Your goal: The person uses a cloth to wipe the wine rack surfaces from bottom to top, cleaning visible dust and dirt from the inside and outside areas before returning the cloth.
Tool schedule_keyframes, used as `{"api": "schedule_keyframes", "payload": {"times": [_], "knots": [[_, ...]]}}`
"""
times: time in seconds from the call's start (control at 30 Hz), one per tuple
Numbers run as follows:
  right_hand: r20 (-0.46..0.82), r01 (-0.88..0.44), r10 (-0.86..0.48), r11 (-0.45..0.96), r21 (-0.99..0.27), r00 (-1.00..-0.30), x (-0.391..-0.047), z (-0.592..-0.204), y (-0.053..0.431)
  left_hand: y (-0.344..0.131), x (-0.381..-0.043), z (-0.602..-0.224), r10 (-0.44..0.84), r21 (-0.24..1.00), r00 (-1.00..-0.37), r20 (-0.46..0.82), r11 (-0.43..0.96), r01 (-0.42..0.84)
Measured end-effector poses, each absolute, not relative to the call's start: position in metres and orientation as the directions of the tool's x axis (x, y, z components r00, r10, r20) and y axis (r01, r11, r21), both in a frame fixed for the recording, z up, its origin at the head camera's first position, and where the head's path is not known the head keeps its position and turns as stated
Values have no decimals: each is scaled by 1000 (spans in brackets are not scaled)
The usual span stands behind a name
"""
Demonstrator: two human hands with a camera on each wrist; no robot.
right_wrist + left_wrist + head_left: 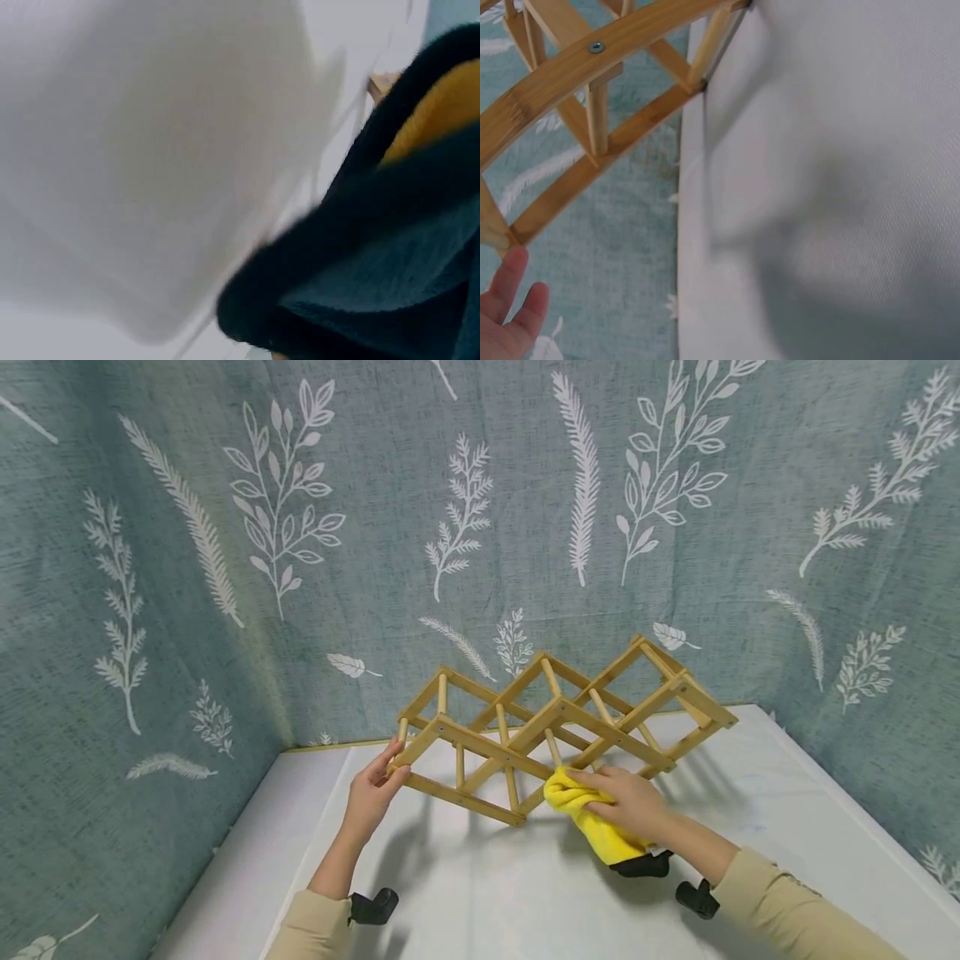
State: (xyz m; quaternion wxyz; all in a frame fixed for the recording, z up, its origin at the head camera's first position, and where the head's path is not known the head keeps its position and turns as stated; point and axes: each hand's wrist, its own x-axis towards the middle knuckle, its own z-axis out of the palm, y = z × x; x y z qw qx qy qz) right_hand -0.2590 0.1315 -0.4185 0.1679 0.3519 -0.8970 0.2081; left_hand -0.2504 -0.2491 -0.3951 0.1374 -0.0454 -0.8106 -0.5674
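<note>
A wooden folding wine rack (508,758), with crossed slats and round dowels, is spread out in a zigzag and tilted, its right end higher. At its left end my left hand (372,789) grips the corner between thumb and fingers; in the left wrist view, fingertips (511,274) show right at the frame. My right hand (630,800) holds a bunched yellow cloth (611,839) against the rack's near side, around the middle. The cloth's dark-edged other side (360,247) fills much of the right wrist view and hides the right fingers there.
Below the rack lies a white tabletop (480,902) with shadows on it. Teal fabric (375,485) printed with white leaves hangs behind and at both sides, close to the rack's back. Black wrist-worn pieces (375,907) sit by both cuffs.
</note>
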Motion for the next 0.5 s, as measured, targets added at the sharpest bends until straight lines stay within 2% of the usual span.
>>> {"api": "schedule_keyframes", "payload": {"times": [0.3, 0.37, 0.5], "knots": [[650, -651, -391, 727, -216, -652, -259, -401, 154, -250, -251, -395, -82, 904, -961, 263, 368, 216], [683, -654, -386, 735, -179, -620, -256, -398, 155, -250, -251, -395, -81, 905, -962, 262, 367, 215], [699, -696, -461, 715, -72, -547, -251, -401, 151, -250, -251, -395, -77, 905, -962, 263, 366, 219]]}}
